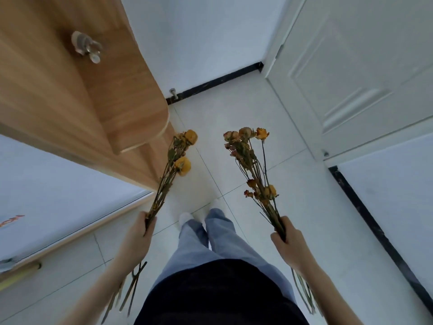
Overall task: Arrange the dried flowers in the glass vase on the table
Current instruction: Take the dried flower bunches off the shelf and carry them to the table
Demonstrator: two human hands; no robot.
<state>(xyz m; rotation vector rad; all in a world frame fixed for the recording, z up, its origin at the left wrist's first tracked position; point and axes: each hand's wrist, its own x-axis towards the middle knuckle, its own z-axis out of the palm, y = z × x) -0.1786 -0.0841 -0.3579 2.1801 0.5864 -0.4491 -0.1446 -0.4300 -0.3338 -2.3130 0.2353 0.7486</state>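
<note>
My left hand (140, 233) grips a bunch of dried flowers (178, 158) with yellow heads, stems upright and sticking out below the fist. My right hand (287, 240) grips a second, fuller bunch of dried flowers (251, 160) with orange and pinkish heads, also upright. Both bunches are held out over the white tiled floor in front of my legs. On the wooden table (58, 90) at the upper left stands a small clear glass vase (86, 45), well away from both hands.
The table's rounded corner (161, 123) juts toward the left bunch. A white door (351, 78) stands at the right, a white wall with black skirting ahead. A white surface with a wooden edge (70, 202) lies at the left. My feet stand on open tiles.
</note>
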